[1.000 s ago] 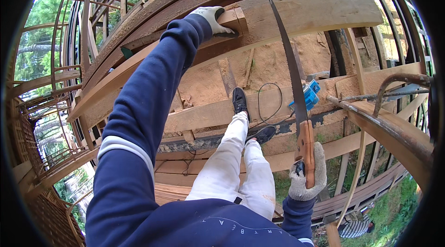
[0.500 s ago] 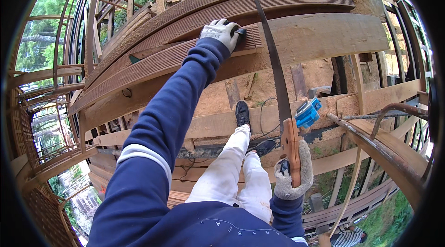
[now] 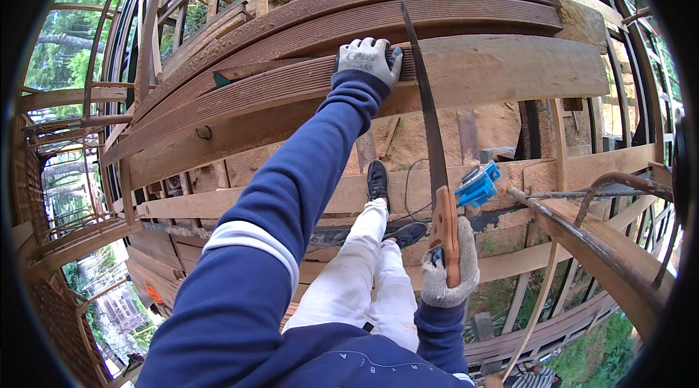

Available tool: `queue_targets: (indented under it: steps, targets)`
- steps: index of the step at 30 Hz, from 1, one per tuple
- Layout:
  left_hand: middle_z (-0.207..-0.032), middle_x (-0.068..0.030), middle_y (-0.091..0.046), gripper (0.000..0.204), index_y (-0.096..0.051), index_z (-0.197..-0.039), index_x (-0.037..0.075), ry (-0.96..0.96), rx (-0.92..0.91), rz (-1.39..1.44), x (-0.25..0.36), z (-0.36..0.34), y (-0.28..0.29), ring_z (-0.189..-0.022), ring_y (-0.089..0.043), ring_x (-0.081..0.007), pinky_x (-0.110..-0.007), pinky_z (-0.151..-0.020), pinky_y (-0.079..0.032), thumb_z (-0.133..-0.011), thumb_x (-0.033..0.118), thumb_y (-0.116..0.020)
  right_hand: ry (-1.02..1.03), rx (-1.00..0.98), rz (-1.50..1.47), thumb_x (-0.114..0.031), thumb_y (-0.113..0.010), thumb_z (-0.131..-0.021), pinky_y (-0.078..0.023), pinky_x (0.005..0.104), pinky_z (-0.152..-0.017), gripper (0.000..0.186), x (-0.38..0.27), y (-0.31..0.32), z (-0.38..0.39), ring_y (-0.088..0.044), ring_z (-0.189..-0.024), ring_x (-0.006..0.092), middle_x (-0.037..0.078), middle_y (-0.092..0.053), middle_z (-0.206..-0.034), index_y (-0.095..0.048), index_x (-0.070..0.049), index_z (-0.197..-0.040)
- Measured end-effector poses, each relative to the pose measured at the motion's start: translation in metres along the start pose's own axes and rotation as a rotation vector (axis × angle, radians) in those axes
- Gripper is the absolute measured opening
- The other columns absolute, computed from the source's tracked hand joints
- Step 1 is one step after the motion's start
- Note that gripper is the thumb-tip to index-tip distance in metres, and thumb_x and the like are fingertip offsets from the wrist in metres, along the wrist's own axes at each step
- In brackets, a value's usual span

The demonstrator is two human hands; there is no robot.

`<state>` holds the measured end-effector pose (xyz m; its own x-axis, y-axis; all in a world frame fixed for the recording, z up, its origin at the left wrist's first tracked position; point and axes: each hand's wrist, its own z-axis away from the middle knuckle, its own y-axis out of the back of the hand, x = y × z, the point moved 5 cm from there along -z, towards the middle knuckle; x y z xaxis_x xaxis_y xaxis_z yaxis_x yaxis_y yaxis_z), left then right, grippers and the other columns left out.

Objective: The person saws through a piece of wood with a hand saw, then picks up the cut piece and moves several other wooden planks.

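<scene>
My left hand [image 3: 366, 64], in a pale dark-trimmed work glove, grips a brown grooved board [image 3: 284, 89] near its right end. Its fingers reach over the far side, and the thumb points toward the saw blade. In my gloved right hand [image 3: 451, 271] is a handsaw [image 3: 429, 119], held by its wooden handle, with the long dark blade pointing away from me. The blade passes over the right end of the grooved board; whether its teeth touch the wood I cannot tell. A thick plain beam [image 3: 510, 68] lies beneath and extends to the right.
Beyond lie more grooved boards [image 3: 466, 13]. A blue power tool [image 3: 478, 184] with a cord rests on timber right of my feet. A rusty metal pipe frame [image 3: 619, 185] stands at right. Below is open timber framing with sawdust-covered ground [image 3: 429, 133] showing between the beams.
My left hand has shifted right along the grooved board, closer to the blade, with its thumb now spread. The saw's blade has come nearer the board's end. The view has shifted slightly.
</scene>
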<state>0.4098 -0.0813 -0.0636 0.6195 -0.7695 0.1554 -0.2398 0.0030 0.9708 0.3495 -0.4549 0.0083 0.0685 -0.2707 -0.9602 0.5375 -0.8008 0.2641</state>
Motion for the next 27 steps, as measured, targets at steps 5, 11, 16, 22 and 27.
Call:
queue_targets:
  steps: [5,11,16,22,27]
  targets:
    - [-0.098,-0.0120,-0.071,0.036,-0.072,-0.103,0.010,0.001,0.103,-0.041,-0.023,0.005,0.009,-0.096,-0.066,-0.0320,-0.048,-0.090,-0.047,-0.096,0.042,-0.057,-0.162,-0.050,-0.112,-0.014,-0.067,-0.080,-0.051,0.0344,-0.096,0.068,0.004,0.007,0.023,-0.066,-0.117,0.0276,0.025,-0.065,-0.132,-0.051,0.010,-0.142]
    - [-0.102,-0.0128,-0.069,0.034,-0.071,-0.101,0.012,0.014,-0.041,-0.030,-0.008,-0.005,-0.022,-0.102,-0.064,-0.0308,-0.046,-0.092,-0.043,-0.090,0.042,-0.058,-0.011,0.064,-0.297,0.007,-0.048,-0.082,-0.038,0.0203,-0.051,0.065,0.004,-0.068,-0.104,-0.046,-0.056,0.0071,0.006,-0.061,-0.083,-0.052,-0.002,-0.146]
    - [-0.108,-0.0138,-0.066,0.042,-0.069,-0.109,0.010,0.053,-0.134,0.049,-0.013,0.000,-0.017,-0.104,-0.061,-0.0292,-0.046,-0.095,-0.042,-0.093,0.046,-0.057,-0.177,0.038,-0.269,0.000,-0.050,-0.079,-0.043,0.0229,-0.054,0.068,0.001,-0.056,-0.054,-0.054,-0.061,0.0115,0.012,-0.065,-0.100,-0.048,0.004,-0.147]
    - [-0.097,-0.0135,-0.067,0.037,-0.068,-0.096,0.009,0.017,0.031,0.064,-0.005,-0.005,-0.012,-0.098,-0.062,-0.0310,-0.047,-0.089,-0.043,-0.091,0.044,-0.059,-0.081,0.100,-0.156,0.003,-0.050,-0.073,-0.051,0.0250,-0.065,0.073,0.010,-0.013,-0.011,-0.066,-0.084,0.0202,0.022,-0.063,-0.127,-0.047,0.007,-0.146]
    - [-0.099,-0.0120,-0.068,0.038,-0.071,-0.104,0.011,0.049,-0.004,-0.009,-0.018,0.002,-0.001,-0.100,-0.063,-0.0313,-0.047,-0.092,-0.045,-0.095,0.044,-0.057,0.161,-0.030,-0.114,-0.002,-0.061,-0.077,-0.054,0.0299,-0.087,0.066,-0.009,-0.066,-0.118,-0.069,-0.100,0.0210,0.021,-0.067,-0.128,-0.052,0.009,-0.142]
